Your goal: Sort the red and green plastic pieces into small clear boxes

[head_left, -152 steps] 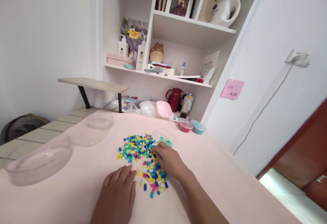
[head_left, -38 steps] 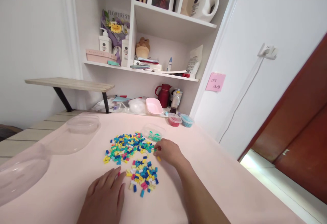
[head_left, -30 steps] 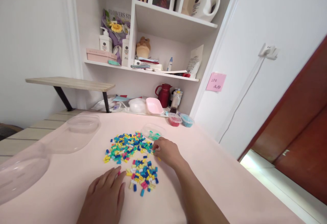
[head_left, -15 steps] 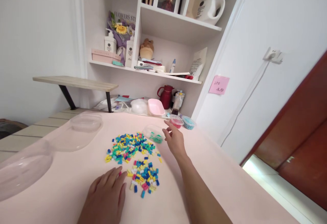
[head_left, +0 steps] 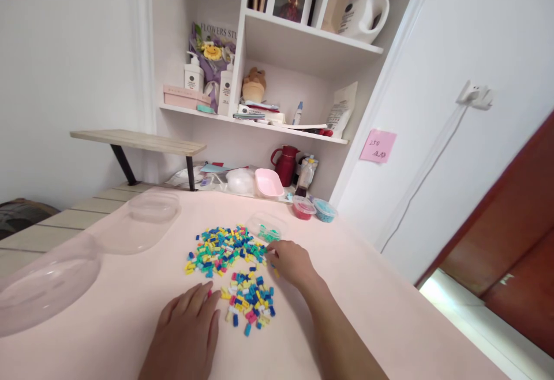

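Note:
Small toy bricks of blue, green, yellow, red and white lie in a larger pile and a smaller pile nearer me. My left hand rests flat on the pink tabletop, left of the smaller pile. A pink-red brick shows by its fingertips. My right hand is at the right edge of the larger pile with its fingers bent together and down. What is between its fingertips is hidden. Just beyond them stands a clear plastic tub with green bricks in it.
Lidded tubs with red contents and blue contents stand at the far right edge. Large clear plastic trays lie at the left. Behind the table are a pink basin, a red jug and a small wooden shelf.
My right hand has come back from beside the green-brick tub to the larger pile's edge, and its spread fingers have drawn together. My left hand stays by the smaller pile.

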Tool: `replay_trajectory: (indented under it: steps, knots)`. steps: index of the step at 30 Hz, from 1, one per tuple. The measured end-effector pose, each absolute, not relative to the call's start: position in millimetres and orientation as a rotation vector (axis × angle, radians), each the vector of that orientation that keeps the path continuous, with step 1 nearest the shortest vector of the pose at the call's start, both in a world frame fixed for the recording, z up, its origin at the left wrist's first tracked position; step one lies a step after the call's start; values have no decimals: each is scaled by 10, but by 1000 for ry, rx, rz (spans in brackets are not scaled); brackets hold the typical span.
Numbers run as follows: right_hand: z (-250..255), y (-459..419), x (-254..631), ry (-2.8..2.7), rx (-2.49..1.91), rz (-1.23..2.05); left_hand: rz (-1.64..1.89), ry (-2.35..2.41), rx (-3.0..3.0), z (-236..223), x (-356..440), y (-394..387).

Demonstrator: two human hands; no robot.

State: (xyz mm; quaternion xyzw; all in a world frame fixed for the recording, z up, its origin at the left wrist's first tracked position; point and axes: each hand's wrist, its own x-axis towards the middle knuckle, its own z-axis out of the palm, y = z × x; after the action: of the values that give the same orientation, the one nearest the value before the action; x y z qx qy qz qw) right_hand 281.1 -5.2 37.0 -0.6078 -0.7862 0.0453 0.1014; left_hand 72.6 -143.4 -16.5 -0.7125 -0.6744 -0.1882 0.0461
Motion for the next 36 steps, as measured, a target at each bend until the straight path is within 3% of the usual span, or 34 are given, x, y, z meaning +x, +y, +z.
replay_trajectory:
  steps: [9,15,36]
  knots:
    - [290,-25,2740,-2398,-1437,525,-577,-2060,-2184,-143,730,-1438]
    - [278,-7,2764,-2326,-1500,373,-588,-2065,-2192,-132,734,-1444]
    - [304,-120,2640,-2427,-1447,332,-561,-2014,-2162,-123,757,-1462]
